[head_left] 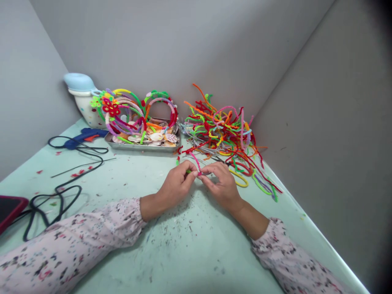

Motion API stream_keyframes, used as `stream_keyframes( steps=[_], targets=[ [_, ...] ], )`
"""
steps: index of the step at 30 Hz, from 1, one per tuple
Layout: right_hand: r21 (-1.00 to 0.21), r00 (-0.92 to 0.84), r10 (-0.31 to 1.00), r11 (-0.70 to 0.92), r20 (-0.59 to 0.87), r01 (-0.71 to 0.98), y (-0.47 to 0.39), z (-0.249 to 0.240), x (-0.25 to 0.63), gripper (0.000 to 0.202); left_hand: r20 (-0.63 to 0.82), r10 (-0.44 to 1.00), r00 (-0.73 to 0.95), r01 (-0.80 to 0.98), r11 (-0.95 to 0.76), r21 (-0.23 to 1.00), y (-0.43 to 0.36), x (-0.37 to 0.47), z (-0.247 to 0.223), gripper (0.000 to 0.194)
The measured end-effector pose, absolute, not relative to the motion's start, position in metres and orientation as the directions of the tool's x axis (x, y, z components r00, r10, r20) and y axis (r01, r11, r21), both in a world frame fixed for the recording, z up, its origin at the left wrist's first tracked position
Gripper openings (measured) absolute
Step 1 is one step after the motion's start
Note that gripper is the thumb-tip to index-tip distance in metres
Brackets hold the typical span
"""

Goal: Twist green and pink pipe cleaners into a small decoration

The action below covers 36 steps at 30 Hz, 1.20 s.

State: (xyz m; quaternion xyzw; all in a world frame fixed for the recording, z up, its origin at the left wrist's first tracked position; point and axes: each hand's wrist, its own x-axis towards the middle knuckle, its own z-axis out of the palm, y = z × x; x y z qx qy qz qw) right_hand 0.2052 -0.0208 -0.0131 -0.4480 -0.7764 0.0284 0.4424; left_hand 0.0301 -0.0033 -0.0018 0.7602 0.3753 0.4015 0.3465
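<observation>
Over the middle of the table, a pink pipe cleaner point(195, 160) is pinched between my two hands, one end sticking up and away from me. My left hand point(175, 184) is closed, its thumb and forefinger on the pink piece. A bit of green pipe cleaner point(188, 172) shows by those fingers; how it joins the pink is hidden. Fingertips of my right hand point(223, 185) pinch the same pink piece from the other side. Just beyond the hands lie scissors point(221, 160), partly covered by pipe cleaners.
A heap of coloured pipe cleaners point(220, 126) spreads along the back right. Behind my left hand, a metal tray point(142, 148) holds shells and pipe-cleaner-wrapped hoops point(128, 98). A blue glue gun point(81, 138), black cord point(63, 190), lidded white container point(87, 108) and red-edged device point(12, 210) are leftward.
</observation>
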Motion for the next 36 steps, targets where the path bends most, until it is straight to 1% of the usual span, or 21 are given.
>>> stream_keyframes(
  steps=[7, 18, 26, 36],
  targets=[
    [-0.429, -0.221, 0.714, 0.606, 0.664, 0.670, -0.0208, -0.0119, 0.2047, 0.010, 0.359, 0.844, 0.399, 0.300, -0.490, 0.818, -0.0037, 0.0294, -0.0032, 0.013],
    [-0.451, -0.223, 0.729, 0.601, 0.647, 0.660, -0.0214, -0.0112, 0.2044, 0.006, 0.363, 0.841, 0.400, 0.297, -0.494, 0.817, -0.0025, 0.0298, -0.0032, 0.014],
    [-0.409, -0.218, 0.697, 0.613, 0.683, 0.676, -0.0196, -0.0135, 0.2056, 0.012, 0.384, 0.837, 0.391, 0.296, -0.509, 0.808, -0.0027, 0.0300, -0.0030, 0.013],
    [-0.440, -0.231, 0.722, 0.608, 0.652, 0.661, -0.0180, -0.0146, 0.2059, 0.007, 0.397, 0.824, 0.404, 0.321, -0.534, 0.782, -0.0032, 0.0297, -0.0017, 0.011]
  ],
)
